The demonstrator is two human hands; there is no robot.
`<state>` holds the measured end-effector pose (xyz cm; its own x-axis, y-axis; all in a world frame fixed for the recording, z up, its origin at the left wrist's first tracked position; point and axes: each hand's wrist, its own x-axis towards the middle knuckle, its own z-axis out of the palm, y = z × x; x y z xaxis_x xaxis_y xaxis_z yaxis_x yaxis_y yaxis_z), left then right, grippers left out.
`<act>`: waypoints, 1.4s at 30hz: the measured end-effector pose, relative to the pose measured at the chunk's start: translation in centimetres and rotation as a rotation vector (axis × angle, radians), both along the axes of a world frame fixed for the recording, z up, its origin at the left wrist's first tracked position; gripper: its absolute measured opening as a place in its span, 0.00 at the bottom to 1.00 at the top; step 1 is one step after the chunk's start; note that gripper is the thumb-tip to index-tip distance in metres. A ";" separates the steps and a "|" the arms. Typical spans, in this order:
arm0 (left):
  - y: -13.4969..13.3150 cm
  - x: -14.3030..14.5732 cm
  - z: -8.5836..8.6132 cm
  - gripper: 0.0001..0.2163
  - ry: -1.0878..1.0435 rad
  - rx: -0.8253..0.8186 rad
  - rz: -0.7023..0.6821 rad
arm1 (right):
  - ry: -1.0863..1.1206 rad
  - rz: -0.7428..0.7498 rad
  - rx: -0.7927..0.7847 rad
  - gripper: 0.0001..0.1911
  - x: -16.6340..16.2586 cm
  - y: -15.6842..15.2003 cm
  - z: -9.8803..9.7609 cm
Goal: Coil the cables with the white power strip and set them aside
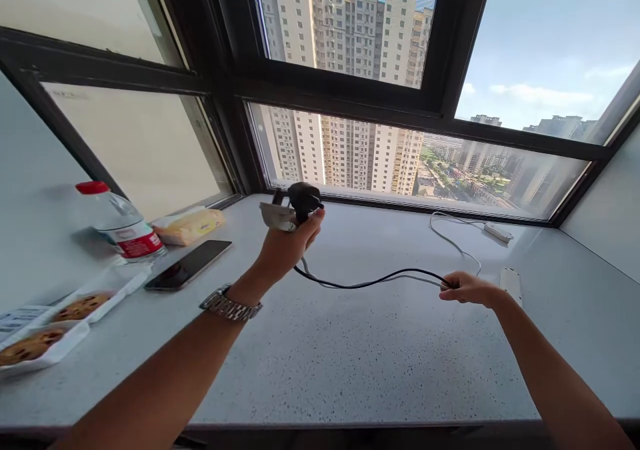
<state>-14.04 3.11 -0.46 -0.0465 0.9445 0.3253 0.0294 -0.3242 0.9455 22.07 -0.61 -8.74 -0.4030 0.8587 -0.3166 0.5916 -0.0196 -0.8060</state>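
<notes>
My left hand (287,243) is raised above the speckled sill (320,363), closed around a black plug (303,200) and a white plug or adapter (277,215). A black cable (370,281) and a white cable beside it sag from that hand across to my right hand (467,289). My right hand pinches both cables low over the sill. A metal watch (230,305) sits on my left wrist.
A water bottle with a red cap (120,223), a wrapped yellow snack (190,227) and a dark phone (189,265) lie at the left. Trays of cookies (55,327) sit at the near left. A white charger (497,232) and white power strip (510,282) lie at right, under the window.
</notes>
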 end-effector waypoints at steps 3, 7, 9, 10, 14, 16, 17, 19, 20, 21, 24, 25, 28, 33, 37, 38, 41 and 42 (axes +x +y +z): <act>-0.5 2.1 -1.8 0.18 0.101 -0.026 -0.139 | 0.189 -0.070 0.045 0.26 -0.2 0.6 0.6; -1.9 5.1 -4.1 0.19 0.087 -0.185 -0.358 | 0.319 -0.305 0.163 0.27 -1.3 1.3 0.7; -2.5 6.6 -5.2 0.20 0.041 -0.293 -0.439 | 0.338 -0.386 0.221 0.28 -2.5 1.2 1.0; -2.6 7.4 -5.7 0.20 0.018 -0.342 -0.462 | 0.345 -0.400 0.250 0.28 -3.2 1.0 1.2; -2.9 10.6 -7.2 0.24 -0.166 -0.525 -0.459 | 0.311 -0.368 0.450 0.25 -6.5 -0.4 1.6; -3.1 12.1 -7.8 0.26 -0.349 -0.588 -0.478 | 0.220 -0.338 0.580 0.23 -8.2 -1.3 1.3; -3.2 12.7 -8.0 0.26 -0.437 -0.604 -0.494 | 0.166 -0.318 0.625 0.22 -9.0 -1.7 1.0; -3.5 13.5 -8.4 0.26 -0.558 -0.609 -0.517 | 0.072 -0.278 0.676 0.20 -10.2 -2.2 0.3; -3.6 13.7 -8.6 0.26 -0.581 -0.604 -0.515 | 0.035 -0.268 0.690 0.20 -10.5 -2.2 -0.1; -3.7 13.6 -8.8 0.26 -0.581 -0.595 -0.502 | 0.005 -0.272 0.701 0.20 -10.7 -2.3 -0.5; -3.8 12.6 -9.0 0.26 -0.453 -0.534 -0.442 | -0.068 -0.334 0.722 0.20 -10.7 -2.1 -1.4; -3.8 12.1 -9.1 0.26 -0.386 -0.494 -0.416 | -0.080 -0.351 0.720 0.20 -10.6 -2.0 -1.6; -3.8 11.1 -9.5 0.23 -0.150 -0.300 -0.355 | -0.073 -0.311 0.713 0.13 -10.4 -1.9 -2.0; -4.2 10.8 -11.2 0.08 0.403 0.250 -0.224 | -0.220 -0.211 0.690 0.07 -11.0 -1.4 -3.8; -4.1 10.5 -12.2 0.07 0.761 0.514 -0.219 | -0.214 -0.147 0.619 0.06 -11.5 -1.1 -5.8; -4.0 10.3 -12.4 0.08 0.807 0.524 -0.225 | -0.165 -0.138 0.606 0.06 -11.6 -1.2 -6.2; -3.2 9.2 -12.8 0.09 0.935 0.528 -0.281 | -0.046 -0.153 0.580 0.06 -12.1 -1.4 -7.2; -3.0 8.8 -13.0 0.09 0.985 0.534 -0.313 | -0.034 -0.145 0.580 0.06 -12.2 -1.5 -7.5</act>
<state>-5.20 0.15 -13.48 0.6593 0.6016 0.4511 0.5238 -0.7978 0.2985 9.87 -2.09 -16.20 -0.2670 0.9406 0.2098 0.6410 0.3359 -0.6901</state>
